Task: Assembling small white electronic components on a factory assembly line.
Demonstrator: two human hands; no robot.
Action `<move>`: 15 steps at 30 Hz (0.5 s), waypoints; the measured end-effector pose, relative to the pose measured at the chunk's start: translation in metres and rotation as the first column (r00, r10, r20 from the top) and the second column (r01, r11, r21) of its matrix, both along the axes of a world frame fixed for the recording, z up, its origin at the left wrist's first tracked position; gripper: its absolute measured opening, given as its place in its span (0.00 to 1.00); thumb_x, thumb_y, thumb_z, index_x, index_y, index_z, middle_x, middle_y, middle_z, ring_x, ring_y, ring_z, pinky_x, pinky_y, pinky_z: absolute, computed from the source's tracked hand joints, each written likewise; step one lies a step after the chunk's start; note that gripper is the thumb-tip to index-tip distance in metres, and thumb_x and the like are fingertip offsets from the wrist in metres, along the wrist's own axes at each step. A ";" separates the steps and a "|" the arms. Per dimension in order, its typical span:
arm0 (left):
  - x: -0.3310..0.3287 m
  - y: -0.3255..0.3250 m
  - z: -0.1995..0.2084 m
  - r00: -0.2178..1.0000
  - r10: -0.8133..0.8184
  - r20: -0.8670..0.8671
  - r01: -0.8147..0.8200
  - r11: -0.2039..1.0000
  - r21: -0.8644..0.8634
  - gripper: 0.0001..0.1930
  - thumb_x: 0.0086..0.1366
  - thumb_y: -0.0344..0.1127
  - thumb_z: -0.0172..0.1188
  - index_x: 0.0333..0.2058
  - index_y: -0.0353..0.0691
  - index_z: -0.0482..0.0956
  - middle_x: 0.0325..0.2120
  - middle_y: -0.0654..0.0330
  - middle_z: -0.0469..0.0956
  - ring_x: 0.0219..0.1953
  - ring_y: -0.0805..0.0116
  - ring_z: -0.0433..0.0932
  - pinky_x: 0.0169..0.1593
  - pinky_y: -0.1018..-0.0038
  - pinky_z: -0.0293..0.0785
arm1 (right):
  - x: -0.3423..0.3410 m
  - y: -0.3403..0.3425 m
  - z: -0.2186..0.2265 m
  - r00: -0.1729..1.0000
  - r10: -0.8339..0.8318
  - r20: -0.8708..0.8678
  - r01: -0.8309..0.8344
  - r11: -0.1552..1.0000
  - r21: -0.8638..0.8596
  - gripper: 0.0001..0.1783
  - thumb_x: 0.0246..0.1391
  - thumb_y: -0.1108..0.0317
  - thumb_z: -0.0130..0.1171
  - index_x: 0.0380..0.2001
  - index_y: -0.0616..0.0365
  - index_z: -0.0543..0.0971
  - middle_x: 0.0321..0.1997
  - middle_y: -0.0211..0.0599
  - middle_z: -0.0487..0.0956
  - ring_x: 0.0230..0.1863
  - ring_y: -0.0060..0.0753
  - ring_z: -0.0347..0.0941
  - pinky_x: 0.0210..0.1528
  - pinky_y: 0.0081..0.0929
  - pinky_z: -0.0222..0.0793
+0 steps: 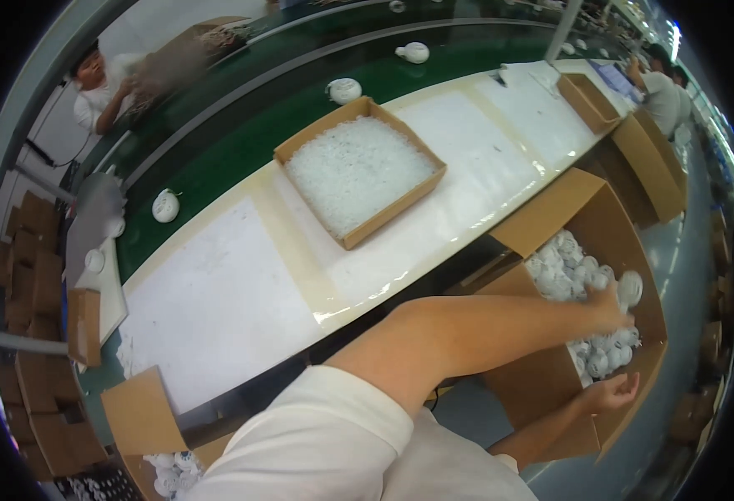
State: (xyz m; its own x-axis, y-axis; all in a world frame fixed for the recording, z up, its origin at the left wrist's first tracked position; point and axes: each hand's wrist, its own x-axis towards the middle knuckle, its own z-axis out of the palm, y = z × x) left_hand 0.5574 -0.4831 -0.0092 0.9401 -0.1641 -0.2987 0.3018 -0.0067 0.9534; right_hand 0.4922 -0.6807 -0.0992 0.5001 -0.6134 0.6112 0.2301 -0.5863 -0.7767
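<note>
A round white piece (630, 289) sits at 3 o'clock, at the left hand (606, 311), inside an open carton (607, 224). Its outline is oval, with the long axis running roughly from 12 to 6; blur hides which way its face points. The left hand is smeared too, so I cannot tell whether its fingers grip the piece. The right hand (614, 394), at 4 o'clock, is loosely curled with nothing visible in it. The left forearm (500, 330) crosses in front of the carton and covers part of the white pile (561, 269). Towards 12 o'clock, a shallow box (398, 206) of translucent bits (358, 171) stands on the worktop (216, 305). Beyond runs a green conveyor (241, 159) carrying scattered white pieces (345, 90). Between 7 and 8, the sleeve (300, 434) and picture edge cut off another carton (141, 413). A co-worker (95, 96) is at 10.
</note>
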 end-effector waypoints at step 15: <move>-0.346 0.682 0.043 0.707 0.199 0.679 -0.610 -0.313 0.728 0.23 0.56 0.35 0.64 0.53 0.52 0.78 0.51 0.53 0.76 0.55 0.49 0.73 0.60 0.61 0.69 | 0.002 0.274 0.113 0.493 0.870 -0.028 -0.838 0.465 -0.286 0.15 0.60 0.80 0.51 0.50 0.69 0.73 0.51 0.47 0.78 0.52 0.40 0.74 0.57 0.34 0.68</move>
State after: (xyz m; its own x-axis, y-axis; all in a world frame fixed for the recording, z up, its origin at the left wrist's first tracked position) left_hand 0.2116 0.1988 0.0336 0.6583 0.5158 0.5483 0.5578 -0.8233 0.1048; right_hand 0.4943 -0.4066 0.0134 0.6165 0.2498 0.7467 0.7873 -0.2004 -0.5830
